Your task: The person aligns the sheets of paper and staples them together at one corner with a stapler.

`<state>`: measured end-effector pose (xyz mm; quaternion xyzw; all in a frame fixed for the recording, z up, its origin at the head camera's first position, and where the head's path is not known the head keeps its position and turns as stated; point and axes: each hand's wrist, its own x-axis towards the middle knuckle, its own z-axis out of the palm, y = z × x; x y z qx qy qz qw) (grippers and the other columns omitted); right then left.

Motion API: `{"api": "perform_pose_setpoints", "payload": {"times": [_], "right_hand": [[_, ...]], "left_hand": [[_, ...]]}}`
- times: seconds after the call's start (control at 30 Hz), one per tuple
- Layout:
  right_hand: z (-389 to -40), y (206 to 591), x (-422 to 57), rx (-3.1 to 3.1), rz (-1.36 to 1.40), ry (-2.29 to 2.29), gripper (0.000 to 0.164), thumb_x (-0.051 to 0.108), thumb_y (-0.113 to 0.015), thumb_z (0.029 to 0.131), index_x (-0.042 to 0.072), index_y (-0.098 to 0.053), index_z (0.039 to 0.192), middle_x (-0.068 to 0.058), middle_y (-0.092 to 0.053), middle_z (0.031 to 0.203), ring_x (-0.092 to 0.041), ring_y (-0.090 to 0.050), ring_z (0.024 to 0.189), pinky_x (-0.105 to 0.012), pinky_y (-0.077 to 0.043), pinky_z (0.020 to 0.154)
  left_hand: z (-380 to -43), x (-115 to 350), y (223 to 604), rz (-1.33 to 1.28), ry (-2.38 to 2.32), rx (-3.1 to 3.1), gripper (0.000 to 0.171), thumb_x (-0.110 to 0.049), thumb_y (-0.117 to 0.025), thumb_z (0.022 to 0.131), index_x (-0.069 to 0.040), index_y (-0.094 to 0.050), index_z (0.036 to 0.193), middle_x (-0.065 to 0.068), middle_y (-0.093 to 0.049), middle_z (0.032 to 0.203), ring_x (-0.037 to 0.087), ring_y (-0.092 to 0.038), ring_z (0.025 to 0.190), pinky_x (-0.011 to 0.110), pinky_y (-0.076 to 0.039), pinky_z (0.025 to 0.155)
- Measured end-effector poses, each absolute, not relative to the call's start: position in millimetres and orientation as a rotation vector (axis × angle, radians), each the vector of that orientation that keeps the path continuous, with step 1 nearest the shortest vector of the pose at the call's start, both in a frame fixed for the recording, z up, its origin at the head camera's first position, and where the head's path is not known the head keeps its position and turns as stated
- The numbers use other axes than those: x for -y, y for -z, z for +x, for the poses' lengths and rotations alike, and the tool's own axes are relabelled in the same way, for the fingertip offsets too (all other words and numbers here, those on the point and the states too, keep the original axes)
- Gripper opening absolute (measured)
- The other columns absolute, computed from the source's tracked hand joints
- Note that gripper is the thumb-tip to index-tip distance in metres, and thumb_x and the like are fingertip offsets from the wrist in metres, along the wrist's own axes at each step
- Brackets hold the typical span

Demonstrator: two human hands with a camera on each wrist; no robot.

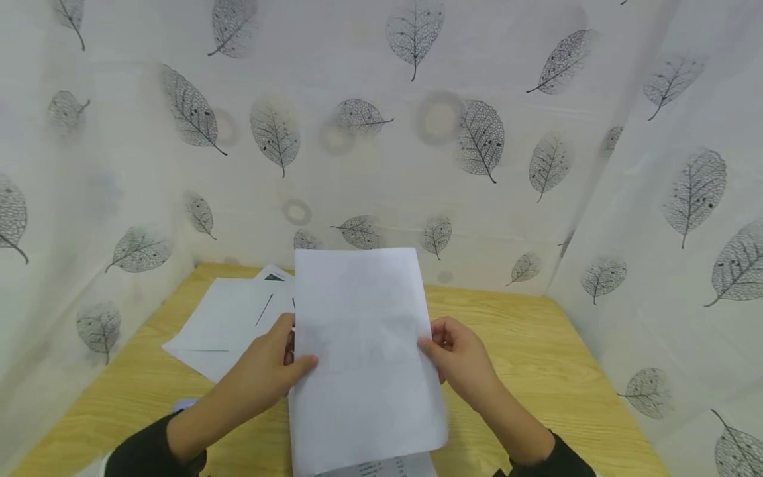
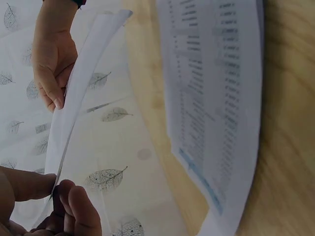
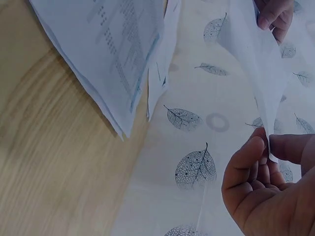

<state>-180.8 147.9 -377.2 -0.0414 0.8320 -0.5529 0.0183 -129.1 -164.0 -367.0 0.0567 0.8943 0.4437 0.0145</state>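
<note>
A white sheet of paper, its near face almost blank with faint marks showing through, is held up in front of me. My left hand pinches its left edge, thumb on the near face. At the right edge my right hand pinches it the same way. Below the raised sheet lies a stack of printed papers with columns of text and a blue band near one end. In the head view the sheet hides most of that stack.
Several loose white papers with dark lines lie spread at the back left of the wooden table. A bluish item peeks out beside the left sleeve. A leaf-print curtain encloses the table at the back and sides.
</note>
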Motion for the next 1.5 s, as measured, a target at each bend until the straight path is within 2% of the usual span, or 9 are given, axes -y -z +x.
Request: {"api": "perform_pose_setpoints", "payload": {"times": [0.2,0.33,0.4,0.5,0.7,1.0,1.2,1.4,1.5], "right_hand": [[-167.0,397.7,-142.8,-2.575,-0.224,1.522,0.013,0.012,-0.074,0.092,0.006,-0.064,0.099,-0.004,-0.062,0.082,-0.015,-0.054,0.061,-0.023,-0.046,0.046],[-160.2,410.4,-141.0,-2.582,-0.332,1.4,0.014,0.013,-0.075,0.091,0.006,-0.064,0.098,-0.003,-0.062,0.083,-0.015,-0.056,0.062,-0.024,-0.047,0.046],[-158.2,417.5,-140.6,-2.586,-0.373,1.344,0.014,0.013,-0.075,0.091,0.006,-0.064,0.097,-0.002,-0.062,0.083,-0.015,-0.057,0.062,-0.025,-0.049,0.047],[-156.1,427.9,-140.3,-2.579,-0.407,1.27,0.014,0.012,-0.076,0.091,0.006,-0.064,0.097,-0.002,-0.062,0.083,-0.014,-0.058,0.065,-0.025,-0.052,0.05],[-153.4,442.4,-138.8,-2.689,-0.477,1.095,0.018,0.016,-0.079,0.088,0.01,-0.063,0.091,0.003,-0.06,0.076,-0.01,-0.055,0.063,-0.024,-0.048,0.053],[-150.8,453.4,-134.9,-2.831,-0.504,0.856,0.021,0.022,-0.081,0.084,0.014,-0.062,0.088,0.009,-0.06,0.072,-0.006,-0.052,0.063,-0.025,-0.044,0.055],[-151.1,457.5,-134.0,-2.867,-0.491,0.743,0.021,0.024,-0.081,0.084,0.014,-0.063,0.089,0.009,-0.059,0.073,-0.006,-0.051,0.062,-0.025,-0.043,0.054],[-149.9,460.5,-133.2,-2.905,-0.459,0.66,0.023,0.025,-0.082,0.082,0.014,-0.062,0.088,0.007,-0.053,0.073,-0.009,-0.047,0.062,-0.027,-0.04,0.054],[-149.9,460.3,-133.1,-2.903,-0.393,0.638,0.032,0.028,-0.082,0.082,0.01,-0.064,0.101,0.002,-0.054,0.082,-0.011,-0.049,0.067,-0.028,-0.043,0.056]], "left_hand": [[-112.0,166.5,399.4,0.015,-1.33,-2.706,0.058,-0.016,-0.081,0.087,-0.001,-0.043,0.129,0.005,-0.061,0.087,0.016,-0.058,0.07,0.029,-0.048,0.056],[-105.9,167.0,420.5,0.013,-1.341,-2.651,0.085,-0.01,-0.082,0.084,0.0,-0.032,0.151,0.016,-0.068,0.114,0.023,-0.068,0.092,0.038,-0.058,0.066],[-104.3,167.5,430.4,0.037,-1.306,-2.655,0.098,-0.011,-0.083,0.083,0.0,-0.022,0.158,0.022,-0.063,0.132,0.027,-0.067,0.106,0.046,-0.059,0.081],[-101.5,168.4,442.2,0.064,-1.249,-2.674,0.101,-0.012,-0.084,0.081,0.003,-0.021,0.159,0.023,-0.058,0.142,0.03,-0.062,0.121,0.054,-0.051,0.1],[-97.7,167.0,454.9,0.061,-1.245,-2.614,0.093,-0.009,-0.083,0.079,0.004,-0.029,0.154,0.021,-0.056,0.144,0.034,-0.057,0.128,0.063,-0.041,0.108],[-102.3,160.3,465.5,-0.125,-1.026,-2.562,0.09,-0.021,-0.087,0.079,0.015,-0.037,0.144,0.03,-0.057,0.132,0.04,-0.059,0.121,0.064,-0.043,0.104],[-99.9,161.3,468.6,-0.007,-1.073,-2.638,0.08,-0.015,-0.089,0.073,0.005,-0.048,0.139,0.016,-0.065,0.125,0.028,-0.062,0.111,0.061,-0.045,0.103],[-102.8,160.7,468.5,-0.09,-0.956,-2.589,0.087,-0.027,-0.09,0.075,0.012,-0.045,0.138,0.023,-0.062,0.124,0.028,-0.061,0.104,0.06,-0.048,0.099],[-101.4,161.3,466.0,-0.125,-0.906,-2.591,0.084,-0.035,-0.089,0.075,0.011,-0.05,0.133,0.018,-0.064,0.116,0.025,-0.06,0.095,0.056,-0.052,0.093]]}}
